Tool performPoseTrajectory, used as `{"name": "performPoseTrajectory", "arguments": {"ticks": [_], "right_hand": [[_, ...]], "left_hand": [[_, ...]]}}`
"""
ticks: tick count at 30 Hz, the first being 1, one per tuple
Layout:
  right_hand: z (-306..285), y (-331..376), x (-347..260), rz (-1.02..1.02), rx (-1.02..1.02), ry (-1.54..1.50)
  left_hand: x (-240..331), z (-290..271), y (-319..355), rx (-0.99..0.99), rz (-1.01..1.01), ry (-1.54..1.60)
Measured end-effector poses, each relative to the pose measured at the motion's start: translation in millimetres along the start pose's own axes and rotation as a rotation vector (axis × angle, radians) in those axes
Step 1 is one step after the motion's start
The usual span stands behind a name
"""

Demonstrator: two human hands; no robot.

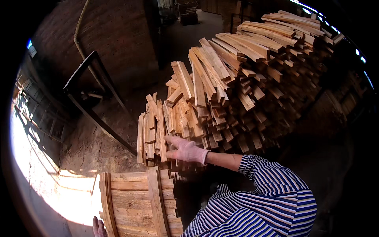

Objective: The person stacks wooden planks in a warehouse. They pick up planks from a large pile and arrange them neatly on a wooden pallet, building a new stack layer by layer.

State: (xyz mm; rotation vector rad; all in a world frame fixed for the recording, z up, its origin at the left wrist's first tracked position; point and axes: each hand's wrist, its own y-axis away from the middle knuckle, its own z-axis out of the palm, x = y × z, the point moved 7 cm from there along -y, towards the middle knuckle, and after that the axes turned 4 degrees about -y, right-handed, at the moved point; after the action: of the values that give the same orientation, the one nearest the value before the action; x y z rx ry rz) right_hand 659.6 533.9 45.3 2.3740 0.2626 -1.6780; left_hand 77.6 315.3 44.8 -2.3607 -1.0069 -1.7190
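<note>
My right hand, in a pale pink knitted glove, reaches out over the near left end of a big pile of wooden slats. Its fingers are stretched out and apart, at the side of an upright-leaning slat; whether they touch it I cannot tell. At the bottom edge my left hand shows only its fingertips, pointing up and slightly apart, beside the left end of a neat stack of boards. Two crosswise battens lie over that stack. The rest of the left hand is out of the picture.
A dark metal frame stands on the dirt floor left of the pile. Behind it rise a brick wall and a slanting pole. Bright sunlight falls on the ground at the left, near a ladder-like rack.
</note>
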Motion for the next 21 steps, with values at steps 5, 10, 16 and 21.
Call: {"name": "performPoseTrajectory", "arguments": {"ticks": [5, 10, 16, 21], "right_hand": [[-157.1, -51.3, 26.3, 0.164, 0.368, 0.236], [-211.3, -79.4, 72.6, 0.247, 0.561, 0.424], [-206.0, -59.3, 126.2, 0.265, 0.751, -0.197], [-173.1, -93.3, 140.6, 0.171, 0.789, 0.167]], "left_hand": [[141.3, 281.8, -120.6, -0.533, 0.264, 0.068], [201.1, 603.1, -137.7, -1.059, 0.062, 0.223], [348.6, 770.1, -160.6, -0.793, 0.596, -0.168], [326.0, 873.8, -213.7, -1.184, 0.374, -0.11]]}}
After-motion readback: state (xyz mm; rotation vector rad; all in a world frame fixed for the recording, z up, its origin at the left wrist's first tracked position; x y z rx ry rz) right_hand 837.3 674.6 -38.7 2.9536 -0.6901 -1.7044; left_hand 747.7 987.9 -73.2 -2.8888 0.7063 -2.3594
